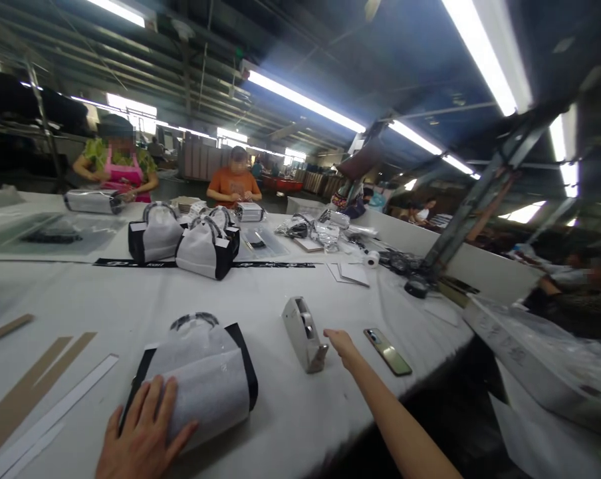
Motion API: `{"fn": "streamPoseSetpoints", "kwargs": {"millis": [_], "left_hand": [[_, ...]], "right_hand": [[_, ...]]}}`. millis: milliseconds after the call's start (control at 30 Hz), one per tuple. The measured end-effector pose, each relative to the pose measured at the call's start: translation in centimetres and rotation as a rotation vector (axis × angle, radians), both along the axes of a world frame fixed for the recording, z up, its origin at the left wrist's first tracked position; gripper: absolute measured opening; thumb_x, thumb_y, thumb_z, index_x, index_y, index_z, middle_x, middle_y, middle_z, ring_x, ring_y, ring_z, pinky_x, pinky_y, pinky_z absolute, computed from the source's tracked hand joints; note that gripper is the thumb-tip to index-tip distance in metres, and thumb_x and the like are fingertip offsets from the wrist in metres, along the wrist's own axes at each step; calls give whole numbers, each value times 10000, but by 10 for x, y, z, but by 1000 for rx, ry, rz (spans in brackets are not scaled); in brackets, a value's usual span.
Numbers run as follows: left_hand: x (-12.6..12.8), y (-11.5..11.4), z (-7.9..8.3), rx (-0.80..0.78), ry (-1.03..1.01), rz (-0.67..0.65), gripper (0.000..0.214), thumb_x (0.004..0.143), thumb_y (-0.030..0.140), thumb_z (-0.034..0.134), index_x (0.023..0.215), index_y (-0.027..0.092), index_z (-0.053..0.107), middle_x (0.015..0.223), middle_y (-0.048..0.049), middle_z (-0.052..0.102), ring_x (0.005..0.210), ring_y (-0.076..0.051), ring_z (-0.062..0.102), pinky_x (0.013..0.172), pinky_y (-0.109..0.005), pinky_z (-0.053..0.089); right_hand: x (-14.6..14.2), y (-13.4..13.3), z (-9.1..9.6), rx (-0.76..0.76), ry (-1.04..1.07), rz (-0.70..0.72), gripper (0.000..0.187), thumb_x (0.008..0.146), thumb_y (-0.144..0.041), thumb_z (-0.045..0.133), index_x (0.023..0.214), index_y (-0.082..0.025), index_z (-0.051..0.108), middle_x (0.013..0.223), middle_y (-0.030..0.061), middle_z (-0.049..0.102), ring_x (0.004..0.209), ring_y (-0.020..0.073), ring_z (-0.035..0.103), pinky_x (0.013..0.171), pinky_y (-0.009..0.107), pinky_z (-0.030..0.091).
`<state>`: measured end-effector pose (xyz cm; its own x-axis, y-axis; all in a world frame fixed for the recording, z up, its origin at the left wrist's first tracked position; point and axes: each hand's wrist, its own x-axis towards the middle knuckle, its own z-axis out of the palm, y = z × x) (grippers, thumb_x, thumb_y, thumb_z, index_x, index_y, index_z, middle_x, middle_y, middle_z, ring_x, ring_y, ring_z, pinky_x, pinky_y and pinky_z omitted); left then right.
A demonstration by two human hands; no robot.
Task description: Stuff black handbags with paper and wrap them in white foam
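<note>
A black handbag wrapped in thin white paper (pixel 208 386) lies on the white table in front of me, its dark handle sticking up at the back. My left hand (pixel 148 419) rests flat on the near left part of the wrapping, fingers spread. Right of the bag stands a grey tape dispenser (pixel 300 332) with a roll in it. Just beside its cutting end, my right hand (pixel 343 346) has its fingers pinched together; whatever they hold is too small to make out. A phone (pixel 387 351) lies to the right of that hand.
Brown cardboard strips (pixel 36 386) and a white strip (pixel 64 402) lie at the left. Farther back stand paper-wrapped bags (pixel 201 246), with white cards (pixel 348 274) to their right. Two co-workers (pixel 235 179) work across the table. A box with clear plastic (pixel 540 352) is beyond the right edge.
</note>
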<state>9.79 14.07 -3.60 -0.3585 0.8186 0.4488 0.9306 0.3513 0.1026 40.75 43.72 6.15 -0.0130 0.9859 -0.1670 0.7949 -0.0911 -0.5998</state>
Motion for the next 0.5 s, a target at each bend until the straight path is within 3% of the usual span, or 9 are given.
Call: {"fn": "streamPoseSetpoints", "kwargs": {"millis": [300, 500], "left_hand": [[-5, 1, -4, -23, 53, -4, 622, 838, 499, 366, 1349, 149, 425, 1444, -165, 390, 1345, -339, 299, 1037, -584, 260], [-5, 2, 0, -32, 61, 13, 618, 838, 506, 337, 1330, 152, 457, 1429, -155, 415, 1326, -325, 327, 1025, -564, 284]], "right_hand": [[-9, 15, -16, -204, 90, -69, 301, 899, -367, 553, 1101, -146, 581, 1095, 64, 606, 937, 189, 603, 802, 388, 522], [-6, 15, -22, -107, 254, -95, 291, 901, -355, 555, 1106, -150, 575, 1081, 62, 609, 900, 175, 610, 766, 365, 535]]}}
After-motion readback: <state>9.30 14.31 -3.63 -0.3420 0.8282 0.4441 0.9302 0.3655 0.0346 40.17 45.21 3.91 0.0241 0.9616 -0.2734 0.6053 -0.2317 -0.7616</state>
